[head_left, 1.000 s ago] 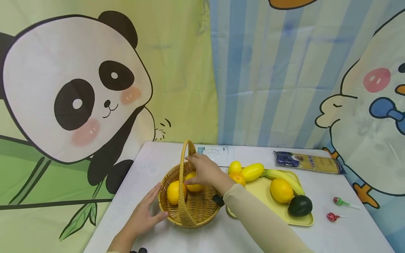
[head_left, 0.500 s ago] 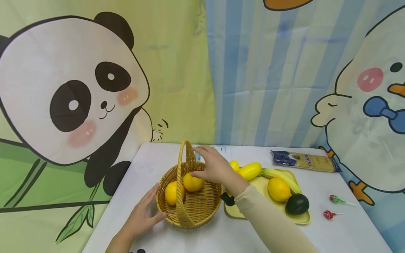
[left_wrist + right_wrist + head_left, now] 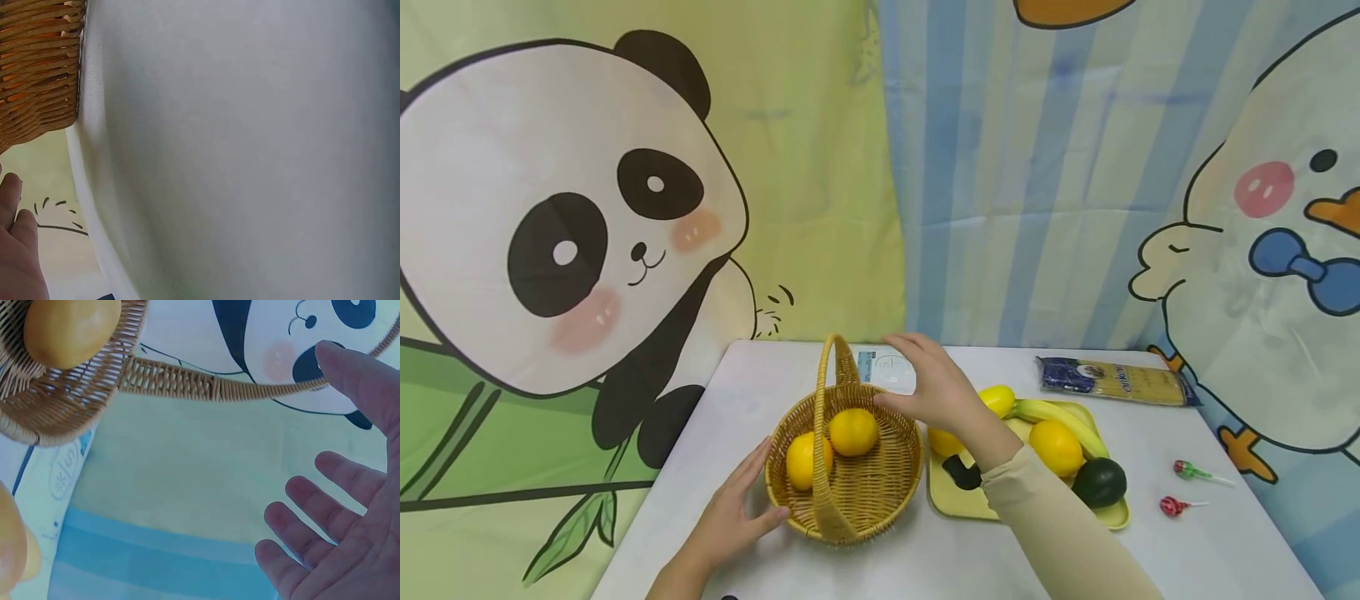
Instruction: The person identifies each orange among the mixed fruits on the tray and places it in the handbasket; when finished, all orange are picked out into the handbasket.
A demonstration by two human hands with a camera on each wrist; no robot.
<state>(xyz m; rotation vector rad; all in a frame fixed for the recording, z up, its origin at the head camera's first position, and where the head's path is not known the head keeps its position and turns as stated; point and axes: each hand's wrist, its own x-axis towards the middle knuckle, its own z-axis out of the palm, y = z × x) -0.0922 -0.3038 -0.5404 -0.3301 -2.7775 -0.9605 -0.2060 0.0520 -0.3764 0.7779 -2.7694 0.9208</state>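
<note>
A round wicker basket (image 3: 880, 492) with a tall arched handle stands on the white table. Two yellow-orange round fruits lie inside, one near the middle (image 3: 853, 432) and one to the left (image 3: 801, 461), partly behind the handle. My left hand (image 3: 730, 512) rests at the basket's left side, fingers extended and thumb at the rim. Above the basket's right rim my right hand (image 3: 936, 387) hovers with fingers spread, holding nothing; the right wrist view shows its bare palm (image 3: 350, 531). In the left wrist view, the basket's wall (image 3: 37, 69) appears above the left fingers.
Right of the basket, a yellow tray (image 3: 977, 504) bears a banana (image 3: 1067, 417), a dark green avocado-like fruit (image 3: 1099, 482) and several yellow fruits, partly hidden by my right arm. A pasta packet (image 3: 1120, 381), a flat white packet (image 3: 891, 371) and two lollipops (image 3: 1183, 469) lie beyond.
My right hand has let go of the fruit in the basket's middle and drawn away up and to the right. My left hand stays beside the basket.
</note>
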